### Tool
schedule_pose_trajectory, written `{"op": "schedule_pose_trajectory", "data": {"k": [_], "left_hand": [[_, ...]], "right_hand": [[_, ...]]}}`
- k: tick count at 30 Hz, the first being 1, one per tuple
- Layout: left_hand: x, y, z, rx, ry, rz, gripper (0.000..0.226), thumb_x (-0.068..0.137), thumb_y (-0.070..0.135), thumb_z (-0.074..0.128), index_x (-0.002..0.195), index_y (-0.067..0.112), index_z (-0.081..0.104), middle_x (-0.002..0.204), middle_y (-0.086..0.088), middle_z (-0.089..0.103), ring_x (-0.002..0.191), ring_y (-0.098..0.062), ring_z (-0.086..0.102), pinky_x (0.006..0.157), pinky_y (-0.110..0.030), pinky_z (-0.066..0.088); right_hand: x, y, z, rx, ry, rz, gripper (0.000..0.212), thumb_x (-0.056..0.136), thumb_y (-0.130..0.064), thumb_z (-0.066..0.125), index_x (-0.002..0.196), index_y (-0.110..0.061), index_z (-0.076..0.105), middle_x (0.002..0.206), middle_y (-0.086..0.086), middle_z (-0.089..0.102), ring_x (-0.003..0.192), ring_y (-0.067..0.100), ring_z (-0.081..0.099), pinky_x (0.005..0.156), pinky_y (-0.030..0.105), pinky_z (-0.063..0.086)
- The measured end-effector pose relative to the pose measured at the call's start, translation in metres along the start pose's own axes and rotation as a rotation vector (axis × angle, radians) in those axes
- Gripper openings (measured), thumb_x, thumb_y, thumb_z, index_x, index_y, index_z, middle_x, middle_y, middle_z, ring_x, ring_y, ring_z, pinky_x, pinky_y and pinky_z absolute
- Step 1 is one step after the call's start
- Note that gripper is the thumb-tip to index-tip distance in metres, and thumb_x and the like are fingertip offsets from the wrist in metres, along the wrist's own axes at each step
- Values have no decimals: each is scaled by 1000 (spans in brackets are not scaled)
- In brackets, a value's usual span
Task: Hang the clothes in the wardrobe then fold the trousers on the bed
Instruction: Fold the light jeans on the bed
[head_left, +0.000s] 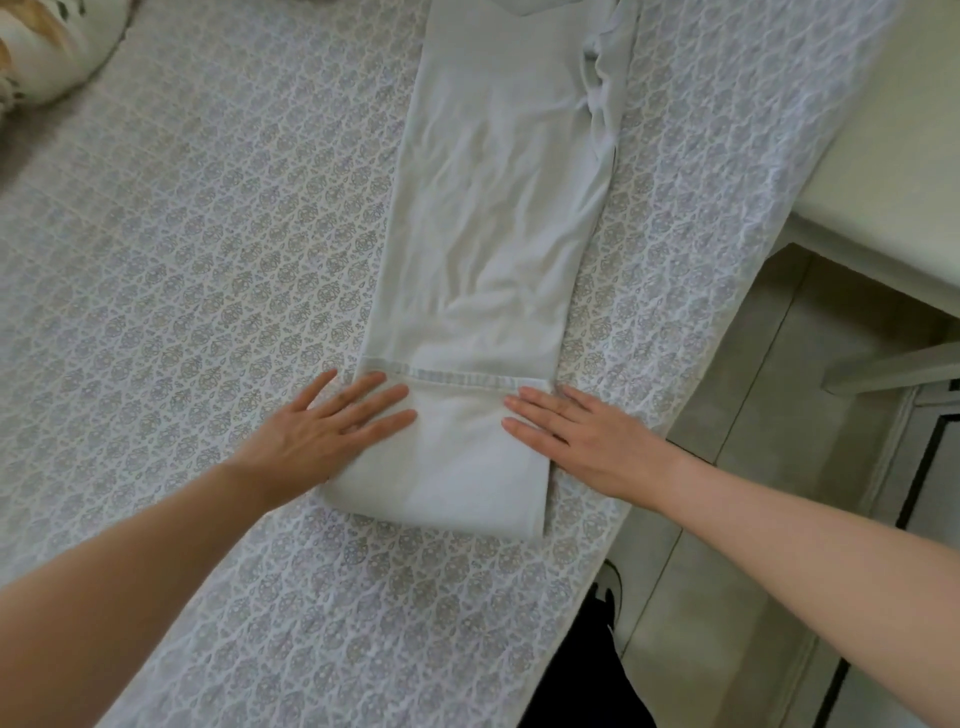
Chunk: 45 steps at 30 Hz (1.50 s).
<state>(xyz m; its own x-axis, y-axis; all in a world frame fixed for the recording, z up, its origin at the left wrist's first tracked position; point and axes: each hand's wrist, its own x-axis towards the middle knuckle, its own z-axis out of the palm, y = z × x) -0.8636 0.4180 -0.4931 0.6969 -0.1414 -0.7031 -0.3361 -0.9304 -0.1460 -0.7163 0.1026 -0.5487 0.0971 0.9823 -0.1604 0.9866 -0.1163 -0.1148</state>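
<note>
- The left hand lay flat, fingers straight and slightly spread, palm down on the left side of the folded-over end of the trousers, with the thumb out on the bedspread.
- The right hand lay flat too, fingers straight and close together. Its fingertips rested on the right side of the same folded part, and its palm sat on the cover just beside the cloth.
- Neither hand gripped anything; both pressed down with open palms.
- The pale grey-white cotton trousers lay stretched lengthwise on the bed, running away from the person. The near end was turned back over itself, so the stitched hem ran across the leg between the two hands.
- Cloth bunched in a ruffle along the far right edge of the trousers.
- The bed wore a quilted bedspread with a pale blue-grey repeating motif.
- A white and tan soft object, too cropped to identify, sat at the far left corner.
- Right of the bed were the light tiled floor and a piece of white furniture.
- A black and white shoe showed beside the bed's near edge.
</note>
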Motion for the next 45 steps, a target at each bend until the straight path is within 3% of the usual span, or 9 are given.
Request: {"op": "schedule_pose_trajectory", "data": {"k": [5, 12, 16, 22, 26, 30, 35, 42, 45], "left_hand": [[2, -8, 0, 32, 8, 54, 117, 93, 15, 61, 139, 32, -45, 148, 4, -49, 140, -23, -39, 118, -52, -16], [8, -32, 15, -181, 225, 184, 110, 81, 18, 74, 157, 35, -4, 165, 11, -9, 150, -11, -16, 119, -45, -2], [10, -36, 15, -340, 400, 179, 78, 85, 11, 69, 152, 29, 33, 158, 9, 31, 149, -10, 20, 122, -42, 17], [9, -41, -47, -1055, 399, -157, 28, 92, 7, 64, 108, 31, 65, 112, 9, 69, 110, -13, 61, 93, -24, 49], [39, -64, -96, -1578, 448, -400, 37, 100, 43, 46, 97, 17, 72, 79, -2, 71, 64, -29, 56, 67, -44, 55], [78, -74, -112, -1888, 339, -545, 61, 99, 61, 31, 107, 13, 69, 101, 5, 64, 97, -17, 57, 108, -46, 42], [93, -53, -91, -1775, 320, -515, 32, 98, 36, 57, 119, 12, 60, 102, -1, 69, 80, -11, 67, 52, -10, 50], [95, -52, -99, -1777, 576, -633, 47, 102, 38, 47, 95, -5, 63, 82, -24, 60, 63, -22, 54, 56, -31, 44], [100, -48, -97, -1731, 482, -647, 42, 103, 35, 45, 94, -3, 61, 80, -19, 63, 49, -10, 59, 42, -22, 48]], "right_hand": [[2, 2, 3, 104, 41, -3, 71, 82, -11, 55, 149, -13, 33, 156, 8, 32, 144, 24, 31, 105, 50, 42], [7, -2, -4, 190, 84, 39, 60, 79, -1, 44, 137, -15, 54, 147, 6, 47, 139, 23, 38, 108, 45, 39], [14, 1, -11, 273, 107, 109, 63, 69, 7, 76, 126, -16, 60, 139, 2, 56, 132, 20, 45, 109, 40, 37], [39, 14, -66, 1135, 161, 872, 28, 101, -12, 47, 126, -20, 57, 100, -10, 64, 84, 6, 65, 66, 17, 51], [73, 53, -78, 1369, 463, 1125, 27, 106, -31, 32, 107, -16, 55, 91, 5, 59, 71, 17, 61, 48, 25, 52], [86, 76, -73, 1407, 347, 1308, 40, 104, -42, 29, 100, -12, 56, 84, 10, 58, 66, 22, 60, 46, 29, 49], [75, 70, -67, 1394, 182, 1208, 21, 97, -39, 52, 110, -22, 50, 107, 5, 62, 92, 22, 65, 76, 43, 59], [76, 66, -75, 1220, 468, 1122, 12, 103, -30, 40, 105, -20, 47, 97, 3, 59, 85, 19, 59, 68, 35, 50], [82, 64, -66, 1031, 325, 1195, 18, 104, -29, 39, 102, -15, 49, 84, 2, 57, 72, 20, 56, 60, 34, 46]]}}
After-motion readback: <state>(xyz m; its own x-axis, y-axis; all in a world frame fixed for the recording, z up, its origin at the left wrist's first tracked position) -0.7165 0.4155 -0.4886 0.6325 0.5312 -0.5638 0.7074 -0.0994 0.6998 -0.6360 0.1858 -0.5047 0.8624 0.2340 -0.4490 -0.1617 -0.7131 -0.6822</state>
